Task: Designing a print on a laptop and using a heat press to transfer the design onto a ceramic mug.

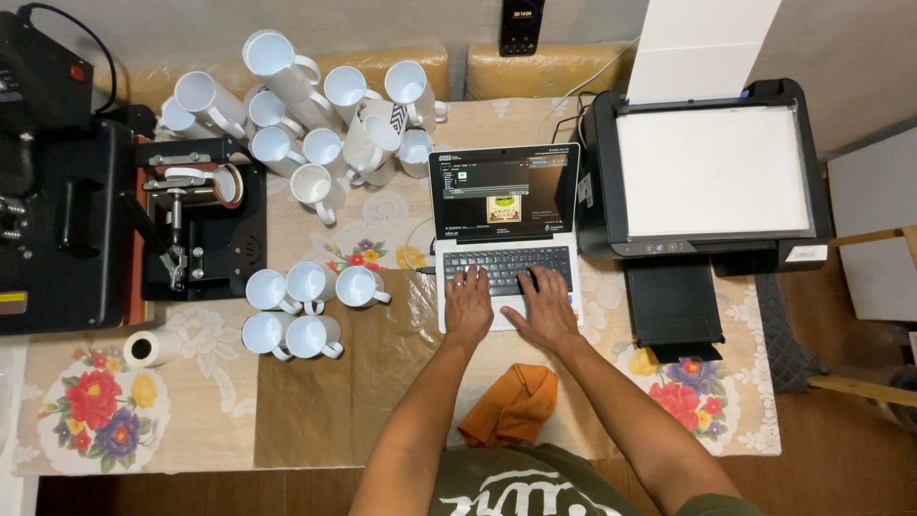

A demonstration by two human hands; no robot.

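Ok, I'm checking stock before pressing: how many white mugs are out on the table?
17, roughly: five mugs grouped left of the laptop, about eleven in the pile behind them, one in the mug press. The pile may hide more.

From my feed the scene was evenly and fairly brightly lit from overhead, warm in tone. Shadows were soft and short: faint ones lay under the white mugs and beneath the forearms on the surface. The laptop screen glowed without washing out, while the sheet on the printer was close to blown white. Focus held sharp across the middle; the wide lens bent straight edges near the corners, and the black press lost detail in its dark areas.
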